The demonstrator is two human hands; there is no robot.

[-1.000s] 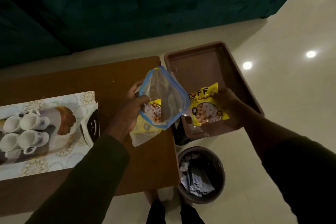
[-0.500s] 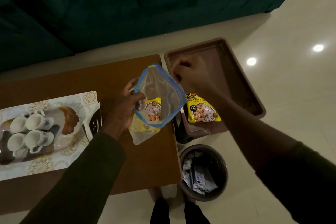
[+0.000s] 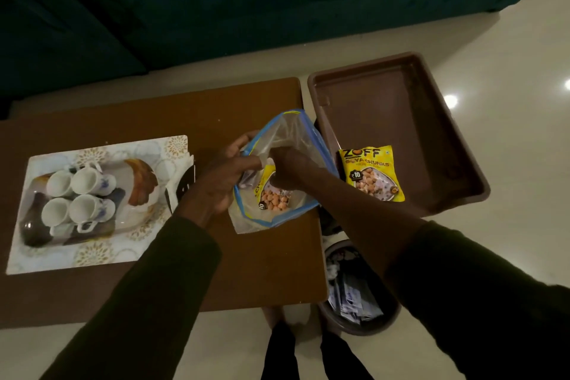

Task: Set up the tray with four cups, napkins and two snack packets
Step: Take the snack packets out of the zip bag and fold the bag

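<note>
Left hand (image 3: pixel 220 182) grips the rim of a clear zip bag (image 3: pixel 279 170) on the counter (image 3: pixel 148 111); right hand (image 3: pixel 287 168) reaches inside, fingers closing on a yellow snack packet (image 3: pixel 274 199); second packet (image 3: pixel 371 174) lies in the brown tray (image 3: pixel 401 95) just right of the bag

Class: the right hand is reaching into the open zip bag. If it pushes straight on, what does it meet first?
Most likely the yellow snack packet inside the zip bag; the right hand seems nearly on it already, though depth is unclear.

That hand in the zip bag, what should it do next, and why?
Probably close the fingers on the yellow snack packet inside the zip bag and lift it out. The right hand is already inside, the left hand holds the mouth open, and only one packet lies in the brown tray.
</note>
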